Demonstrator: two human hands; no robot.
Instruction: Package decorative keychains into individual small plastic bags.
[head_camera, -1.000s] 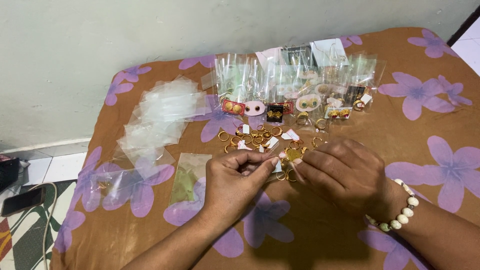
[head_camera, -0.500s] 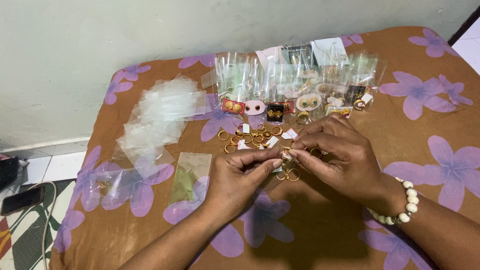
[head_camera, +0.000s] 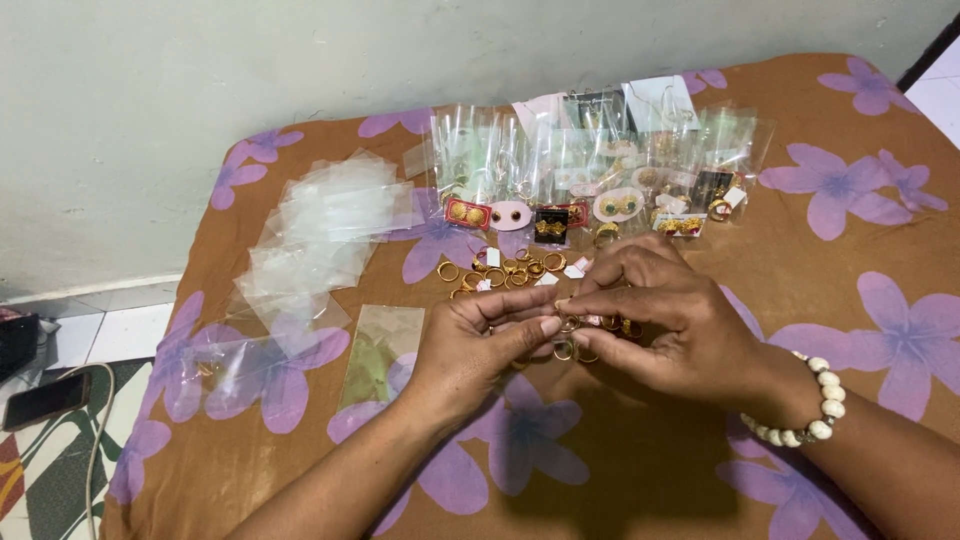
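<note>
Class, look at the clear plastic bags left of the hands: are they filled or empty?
Empty. The clear plastic bags lie flat and see-through in a loose pile on the flowered cloth, with nothing visible inside them.

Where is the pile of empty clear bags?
In the head view, the empty clear bags lie on the flowered cloth at its left side, left of the loose gold rings and the left hand.
</note>
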